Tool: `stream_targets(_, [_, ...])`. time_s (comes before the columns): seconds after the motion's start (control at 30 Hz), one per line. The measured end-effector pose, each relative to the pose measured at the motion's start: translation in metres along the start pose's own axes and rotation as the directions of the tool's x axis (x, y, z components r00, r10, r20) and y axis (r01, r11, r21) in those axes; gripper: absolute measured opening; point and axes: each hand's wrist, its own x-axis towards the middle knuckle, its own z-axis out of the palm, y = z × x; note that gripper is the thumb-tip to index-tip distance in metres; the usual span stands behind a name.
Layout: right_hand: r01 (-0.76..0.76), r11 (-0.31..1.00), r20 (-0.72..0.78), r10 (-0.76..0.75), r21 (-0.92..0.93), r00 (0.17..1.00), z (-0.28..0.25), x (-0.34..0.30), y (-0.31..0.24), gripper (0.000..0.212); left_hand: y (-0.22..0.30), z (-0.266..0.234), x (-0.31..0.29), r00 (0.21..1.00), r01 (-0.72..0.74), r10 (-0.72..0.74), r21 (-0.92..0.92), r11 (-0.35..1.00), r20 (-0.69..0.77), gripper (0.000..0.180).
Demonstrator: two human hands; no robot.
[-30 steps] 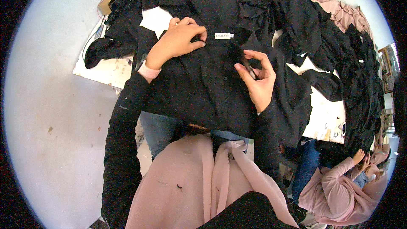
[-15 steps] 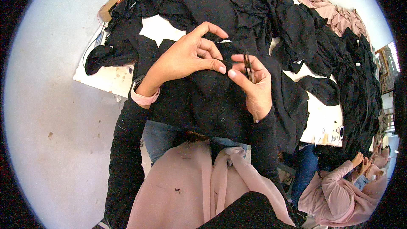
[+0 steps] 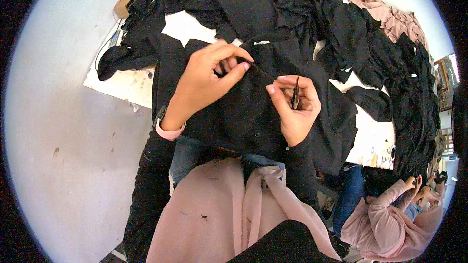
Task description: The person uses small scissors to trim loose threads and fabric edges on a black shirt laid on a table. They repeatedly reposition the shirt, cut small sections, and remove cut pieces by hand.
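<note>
Softly rumpled black cloth [image 3: 239, 109], slim pointed tool [image 3: 295, 95] in right hand [image 3: 300, 118]

The left hand [image 3: 207, 83] pinches an edge of a black garment [image 3: 224, 122] between thumb and fingers. The right hand [image 3: 298, 114], near it, holds a slim dark tool [image 3: 296, 95] against its fingers. The garment, with a button [image 3: 257, 135] on it, covers the near part of the tabletop [image 3: 368, 141]. Beyond lies heaped black cloth [image 3: 253, 0]; pink cloth [image 3: 390, 17] lies at far right. Another person in pink [image 3: 387, 214] appears at lower right.
</note>
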Motion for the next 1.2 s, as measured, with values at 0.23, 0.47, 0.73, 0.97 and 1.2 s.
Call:
stream_targets(0.23, [-0.188,0.921,-0.014,0.205,0.340,0.979,0.001,0.004,0.003,0.029,-0.013,0.007,-0.014,0.984,-0.091,0.152,-0.462,0.882,0.097,0.012])
stream_targets(0.47, [-0.343,0.793,0.100,0.341,0.503,0.935,-0.007,0.003,0.000,0.032,-0.007,0.023,-0.027,0.930,0.334,-0.115,-0.673,0.660,0.349,0.015])
stream_targets(0.73, [-0.231,0.930,0.046,0.228,0.287,0.973,0.005,-0.004,0.001,0.030,-0.012,0.041,-0.027,0.986,-0.008,0.129,-0.752,0.659,0.102,0.021])
stream_targets(0.97, [-0.037,0.996,0.111,0.045,-0.080,0.993,-0.007,-0.004,-0.024,0.020,-0.016,0.041,-0.029,0.969,-0.021,0.173,-0.639,0.769,0.177,0.026])
stream_targets(1.2, [0.031,0.995,0.012,-0.030,-0.090,0.999,-0.005,0.000,-0.030,0.017,-0.016,0.043,-0.026,0.960,0.007,0.185,-0.678,0.735,0.211,0.028])
